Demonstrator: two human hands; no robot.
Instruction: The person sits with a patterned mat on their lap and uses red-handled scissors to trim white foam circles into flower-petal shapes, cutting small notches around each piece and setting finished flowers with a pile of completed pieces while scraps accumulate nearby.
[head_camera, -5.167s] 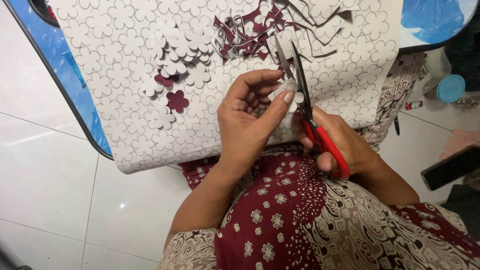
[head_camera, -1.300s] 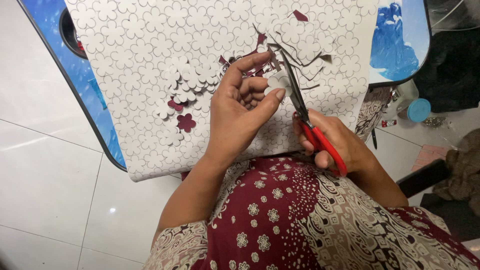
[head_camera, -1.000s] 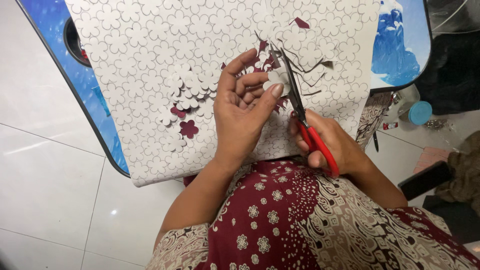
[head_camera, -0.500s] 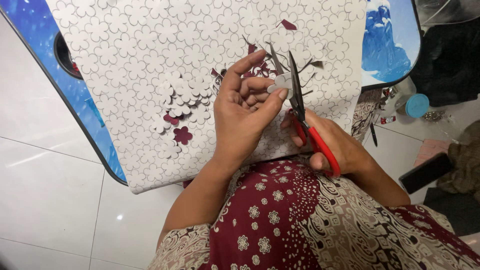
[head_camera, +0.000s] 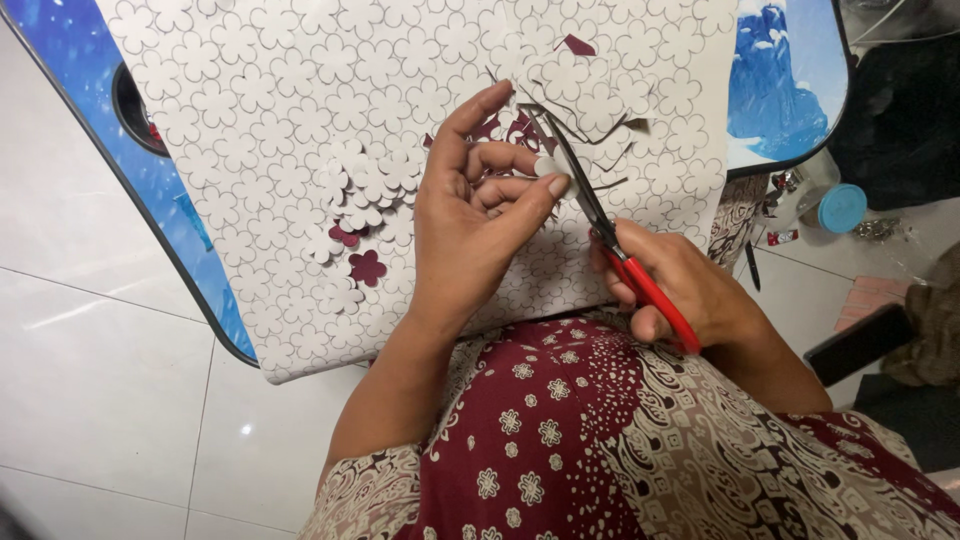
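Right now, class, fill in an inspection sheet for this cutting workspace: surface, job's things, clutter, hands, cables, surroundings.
Surface: blue lap table, mostly covered by a white flower-patterned sheet.
Job's things: red-handled scissors, blades at a small white paper piece.
Clutter: cut white flowers, a maroon flower, maroon scraps and thin offcut strips.
Hands: left hand pinches the paper piece; right hand grips the scissors.
Cables: nothing seen.
Surroundings: white tiled floor, blue-lidded container, dark flat object.
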